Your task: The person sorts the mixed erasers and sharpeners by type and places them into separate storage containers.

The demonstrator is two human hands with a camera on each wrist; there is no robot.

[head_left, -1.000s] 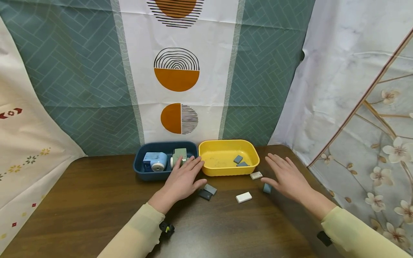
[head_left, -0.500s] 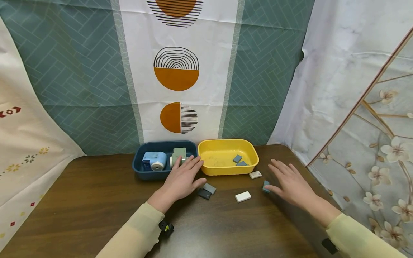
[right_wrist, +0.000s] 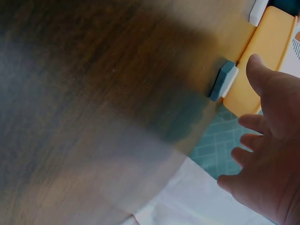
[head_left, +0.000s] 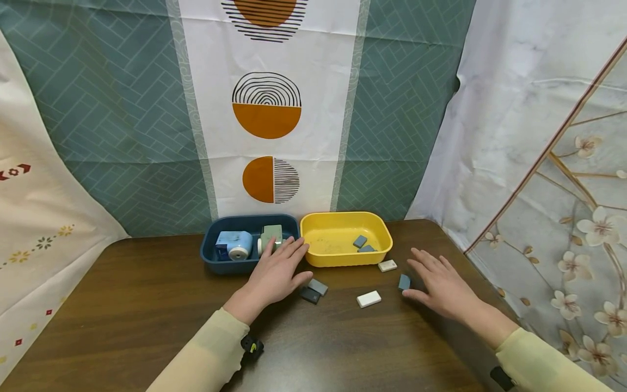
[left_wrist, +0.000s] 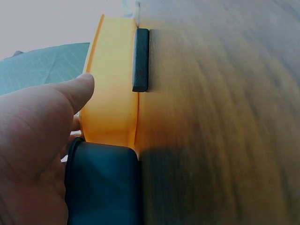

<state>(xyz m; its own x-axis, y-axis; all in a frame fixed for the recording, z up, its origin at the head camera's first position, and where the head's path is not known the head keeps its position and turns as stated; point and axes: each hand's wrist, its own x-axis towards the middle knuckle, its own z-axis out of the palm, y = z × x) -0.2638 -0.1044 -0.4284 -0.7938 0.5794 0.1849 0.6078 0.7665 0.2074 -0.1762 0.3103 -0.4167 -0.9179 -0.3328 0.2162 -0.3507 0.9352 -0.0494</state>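
My left hand [head_left: 275, 274] is spread, palm down, over the front right corner of the dark blue bin [head_left: 230, 267], its fingers reaching toward the yellow bin [head_left: 320, 260]. Beside its thumb lie a grey tile [head_left: 318, 287] and a black tile [head_left: 310, 295]. In the left wrist view a dark tile [left_wrist: 141, 60] shows in front of the yellow bin, and the hand holds nothing. My right hand [head_left: 443, 286], fingers extended and slightly apart, hovers right of a blue-grey tile [head_left: 404, 282], with the thumb close to it. A white tile [head_left: 387, 265] lies just behind that one.
Another white tile [head_left: 369, 299] lies mid-table. Inside the blue bin sit a light blue toy camera-like block [head_left: 235, 245] and a green one [head_left: 272, 235]. The yellow bin holds blue-grey tiles [head_left: 360, 241]. Patterned curtains [head_left: 274, 120] rise behind the brown table [head_left: 122, 316].
My right hand has drawn slightly right and toward me, uncovering more of the blue-grey tile. The left hand has stayed in place.
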